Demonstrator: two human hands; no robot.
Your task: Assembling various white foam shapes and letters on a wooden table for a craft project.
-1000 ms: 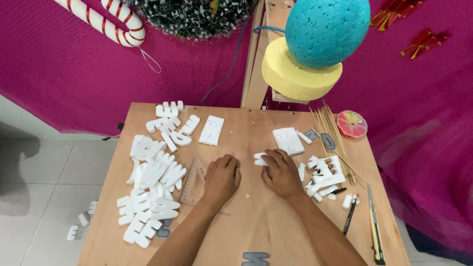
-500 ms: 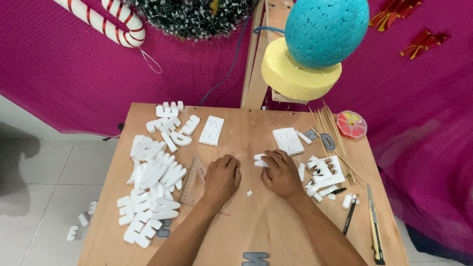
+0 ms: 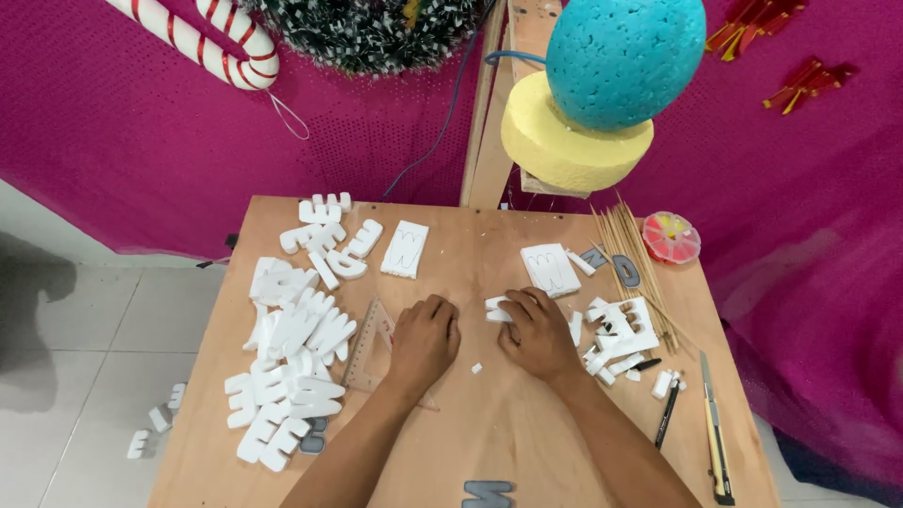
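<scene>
My left hand [image 3: 424,341] rests palm down on the wooden table [image 3: 489,254], fingers curled, partly over a clear plastic triangle ruler [image 3: 365,343]. My right hand [image 3: 536,331] lies beside it, its fingertips pinching a small white foam piece [image 3: 497,309]. A tiny white foam scrap [image 3: 476,368] sits between the two hands. Whether the left hand holds anything under its fingers is hidden.
A heap of white foam letters [image 3: 292,348] fills the table's left side. White foam blocks [image 3: 404,248] [image 3: 550,269], foam offcuts [image 3: 623,331], wooden skewers [image 3: 632,263], a round pin box [image 3: 671,236], a pen [image 3: 667,414] and a utility knife [image 3: 714,435] lie around. A blue and yellow foam shape [image 3: 602,85] hangs behind.
A small white scrap has appeared on the table between the hands. Both hands have stayed in nearly the same place.
</scene>
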